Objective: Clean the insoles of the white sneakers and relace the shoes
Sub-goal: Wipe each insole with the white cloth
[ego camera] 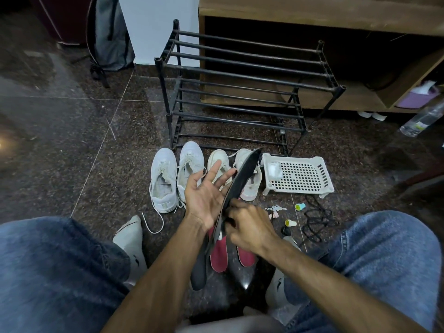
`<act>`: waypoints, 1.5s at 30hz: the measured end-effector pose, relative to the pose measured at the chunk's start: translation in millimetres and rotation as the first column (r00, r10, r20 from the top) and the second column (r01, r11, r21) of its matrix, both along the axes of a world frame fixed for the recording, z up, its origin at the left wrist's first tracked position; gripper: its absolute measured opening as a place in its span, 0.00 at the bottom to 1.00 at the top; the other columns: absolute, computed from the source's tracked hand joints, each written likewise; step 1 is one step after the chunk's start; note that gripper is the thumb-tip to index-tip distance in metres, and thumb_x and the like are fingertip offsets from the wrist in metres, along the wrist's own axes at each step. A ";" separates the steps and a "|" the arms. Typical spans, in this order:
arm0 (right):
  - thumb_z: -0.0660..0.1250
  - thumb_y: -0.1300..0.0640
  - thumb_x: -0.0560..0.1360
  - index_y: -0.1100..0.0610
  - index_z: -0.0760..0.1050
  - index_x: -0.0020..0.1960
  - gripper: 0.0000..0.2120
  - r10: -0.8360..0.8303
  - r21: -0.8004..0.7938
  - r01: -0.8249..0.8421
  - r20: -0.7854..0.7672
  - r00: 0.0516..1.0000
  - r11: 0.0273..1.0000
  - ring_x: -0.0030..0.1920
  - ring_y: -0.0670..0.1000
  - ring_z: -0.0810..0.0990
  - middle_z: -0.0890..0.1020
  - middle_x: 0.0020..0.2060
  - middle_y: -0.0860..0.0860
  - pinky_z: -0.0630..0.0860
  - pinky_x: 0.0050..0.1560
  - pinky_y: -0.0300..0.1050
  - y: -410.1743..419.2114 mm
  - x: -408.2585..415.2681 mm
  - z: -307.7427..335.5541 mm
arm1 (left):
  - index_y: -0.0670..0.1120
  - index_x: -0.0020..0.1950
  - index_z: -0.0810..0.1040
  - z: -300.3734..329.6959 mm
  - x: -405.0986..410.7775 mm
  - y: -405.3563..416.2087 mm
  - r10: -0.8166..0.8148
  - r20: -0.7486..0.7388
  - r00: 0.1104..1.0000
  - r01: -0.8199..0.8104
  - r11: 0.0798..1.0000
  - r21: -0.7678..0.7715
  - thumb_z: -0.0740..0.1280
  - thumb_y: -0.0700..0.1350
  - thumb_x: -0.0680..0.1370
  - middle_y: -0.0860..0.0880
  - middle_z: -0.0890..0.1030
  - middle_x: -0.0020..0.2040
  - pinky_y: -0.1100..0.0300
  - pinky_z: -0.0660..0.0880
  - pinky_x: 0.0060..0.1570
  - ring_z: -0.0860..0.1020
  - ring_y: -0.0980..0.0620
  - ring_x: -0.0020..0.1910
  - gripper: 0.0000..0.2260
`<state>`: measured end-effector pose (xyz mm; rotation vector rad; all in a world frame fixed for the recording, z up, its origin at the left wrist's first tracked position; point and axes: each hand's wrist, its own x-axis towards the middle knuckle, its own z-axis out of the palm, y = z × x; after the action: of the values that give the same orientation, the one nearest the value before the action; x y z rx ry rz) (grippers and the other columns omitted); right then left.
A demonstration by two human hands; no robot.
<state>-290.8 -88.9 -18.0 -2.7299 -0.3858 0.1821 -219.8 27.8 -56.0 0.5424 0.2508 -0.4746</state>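
My right hand (pixel 249 227) grips a long black insole (pixel 242 179) near its middle, holding it edge-up over the floor. My left hand (pixel 206 191) is open, palm up, fingers spread against the insole's left face. A second black insole (pixel 199 272) lies on the floor below my wrists, beside two red insoles (pixel 218 255). A pair of white sneakers (pixel 175 174) with loose laces stands to the left. A second pale pair (pixel 249 183) sits behind the held insole, partly hidden.
A black metal shoe rack (pixel 240 92) stands behind the shoes, a wooden cabinet (pixel 312 10) beyond it. A white perforated plastic tray (pixel 300 176) sits at right. Small yellow-capped bottles (pixel 300 207), a black cord (pixel 317 219) and a plastic bottle (pixel 422 121) lie nearby. My jeans-clad knees frame both sides.
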 end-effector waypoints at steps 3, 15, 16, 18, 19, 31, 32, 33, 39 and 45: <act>0.66 0.56 0.74 0.58 0.81 0.45 0.07 -0.132 0.087 0.133 -0.019 0.991 0.987 0.41 0.54 0.78 0.79 0.43 0.47 0.74 0.40 0.44 -6.6 13.0 -1.4 | 0.40 0.60 0.75 -2.7 2.7 -1.5 0.046 -0.034 0.998 -0.043 0.994 0.104 0.62 0.47 0.69 0.42 0.80 0.47 0.55 0.79 0.39 0.81 0.46 0.39 0.22; 0.67 0.54 0.72 0.49 0.81 0.43 0.04 -0.393 0.105 0.389 0.023 0.919 0.915 0.49 0.54 0.80 0.82 0.46 0.48 0.77 0.48 0.48 -13.4 62.9 13.4 | 0.42 0.60 0.82 -4.3 -18.6 -11.1 -0.214 -0.012 0.977 0.214 0.972 0.093 0.57 0.67 0.75 0.37 0.79 0.61 0.40 0.71 0.64 0.77 0.39 0.60 0.32; 0.66 0.55 0.72 0.49 0.81 0.44 0.05 -0.399 0.082 0.396 0.027 0.916 0.915 0.50 0.55 0.80 0.82 0.48 0.49 0.77 0.48 0.49 -16.9 65.3 13.5 | 0.43 0.58 0.83 -5.1 -21.8 -12.0 -0.256 0.004 0.967 0.254 0.958 0.130 0.58 0.69 0.73 0.37 0.80 0.60 0.38 0.73 0.59 0.78 0.38 0.58 0.33; 0.65 0.56 0.73 0.49 0.82 0.47 0.08 -0.388 0.065 0.387 0.006 0.922 0.920 0.50 0.55 0.80 0.83 0.49 0.50 0.78 0.48 0.48 -22.3 67.6 10.7 | 0.44 0.52 0.85 -4.3 -25.8 -13.5 -0.280 0.023 0.960 0.268 0.937 0.223 0.60 0.65 0.72 0.39 0.82 0.52 0.45 0.80 0.42 0.81 0.43 0.46 0.28; 0.65 0.55 0.74 0.49 0.82 0.49 0.08 -0.348 0.059 0.348 -0.006 0.937 0.936 0.51 0.55 0.80 0.82 0.49 0.49 0.77 0.48 0.48 -24.2 67.0 7.5 | 0.45 0.51 0.85 -4.2 -26.5 -14.2 -0.267 0.027 0.963 0.252 0.936 0.246 0.62 0.62 0.73 0.41 0.82 0.48 0.50 0.80 0.37 0.81 0.45 0.42 0.23; 0.64 0.57 0.76 0.52 0.81 0.53 0.09 0.009 0.029 -0.009 -0.006 1.000 1.000 0.48 0.52 0.79 0.78 0.48 0.47 0.76 0.51 0.49 -20.7 45.3 5.7 | 0.39 0.52 0.82 -14.2 -19.2 -10.6 0.030 -0.070 0.997 -0.034 0.998 -0.046 0.60 0.54 0.70 0.39 0.83 0.46 0.53 0.81 0.42 0.83 0.43 0.42 0.23; 0.64 0.57 0.76 0.53 0.82 0.52 0.09 0.057 0.071 -0.056 -0.012 0.998 0.996 0.46 0.51 0.79 0.78 0.47 0.47 0.77 0.49 0.49 -16.0 33.2 3.0 | 0.37 0.56 0.81 -15.6 -17.7 -8.4 0.060 -0.081 0.995 -0.066 0.995 -0.074 0.60 0.55 0.71 0.38 0.83 0.50 0.51 0.81 0.48 0.83 0.41 0.47 0.25; 0.64 0.57 0.75 0.54 0.82 0.51 0.09 0.101 0.100 -0.100 -0.001 0.995 0.990 0.43 0.52 0.79 0.78 0.45 0.47 0.77 0.45 0.48 -11.9 20.4 0.7 | 0.36 0.61 0.78 -16.9 -17.4 -7.0 0.068 -0.093 0.993 -0.077 0.993 -0.091 0.60 0.56 0.71 0.36 0.81 0.54 0.46 0.77 0.58 0.81 0.39 0.54 0.29; 0.62 0.55 0.76 0.54 0.80 0.47 0.08 -0.013 -0.016 0.016 0.130 0.991 1.000 0.43 0.58 0.80 0.77 0.47 0.49 0.75 0.41 0.50 -13.9 42.4 7.6 | 0.38 0.64 0.76 -17.7 -15.6 -8.5 0.081 -0.080 0.993 -0.083 0.996 -0.026 0.61 0.54 0.71 0.39 0.81 0.56 0.53 0.77 0.58 0.80 0.43 0.54 0.27; 0.60 0.54 0.73 0.55 0.81 0.43 0.11 0.113 0.057 -0.122 0.137 0.984 0.991 0.35 0.55 0.78 0.77 0.40 0.48 0.76 0.34 0.49 -0.7 13.6 4.5 | 0.36 0.67 0.74 -20.9 -13.9 -4.3 0.069 -0.042 0.997 -0.073 0.993 -0.095 0.65 0.56 0.68 0.35 0.76 0.61 0.39 0.64 0.70 0.72 0.36 0.67 0.33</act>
<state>-277.2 -89.6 -13.5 -2.6639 -0.5808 0.0165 -233.8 23.5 -76.9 0.4286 0.2815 -0.4263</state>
